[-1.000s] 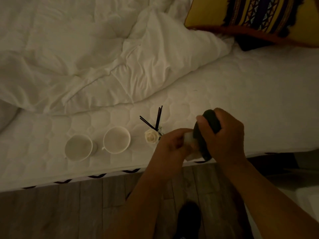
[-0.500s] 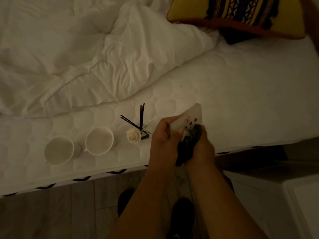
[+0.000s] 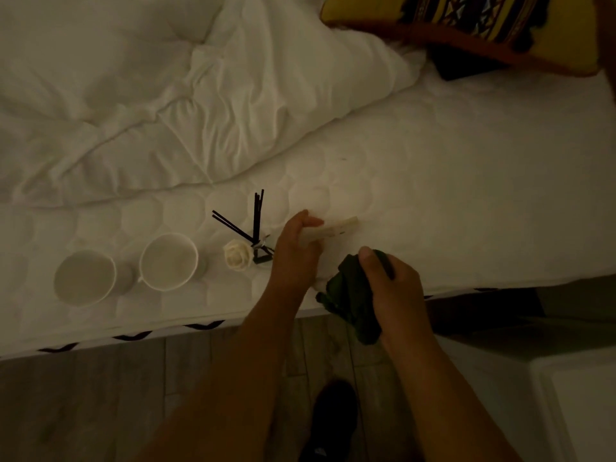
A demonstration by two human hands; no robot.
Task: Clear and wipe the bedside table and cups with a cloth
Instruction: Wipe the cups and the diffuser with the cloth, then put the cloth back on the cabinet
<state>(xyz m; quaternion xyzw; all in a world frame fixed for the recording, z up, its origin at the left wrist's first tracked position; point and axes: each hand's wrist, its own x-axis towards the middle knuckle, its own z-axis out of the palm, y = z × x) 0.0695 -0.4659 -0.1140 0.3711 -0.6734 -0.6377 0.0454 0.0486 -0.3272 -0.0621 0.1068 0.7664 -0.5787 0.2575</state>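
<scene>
My left hand [image 3: 295, 251] grips a white remote control [image 3: 336, 228] low over the mattress, its far end pointing right. Just to the right, my right hand [image 3: 391, 288] is closed on a bunched dark green cloth [image 3: 350, 296] near the bed's edge. Two white cups [image 3: 85, 278] [image 3: 168, 261] stand side by side on the mattress at the left. Between the cups and my left hand sits a small reed diffuser [image 3: 253, 228] with black sticks and a white rose [image 3: 237, 258].
A rumpled white duvet [image 3: 166, 95] covers the far side of the bed. A yellow patterned pillow [image 3: 483, 25] lies at the top right. The white bedside table [image 3: 566, 395] shows at the lower right, beside wood flooring [image 3: 83, 395] and my dark shoe [image 3: 330, 425].
The cloth has come off the remote: my right hand drew back toward the bed's edge with it, while my left hand lowered the remote toward the mattress. The camera shifted slightly.
</scene>
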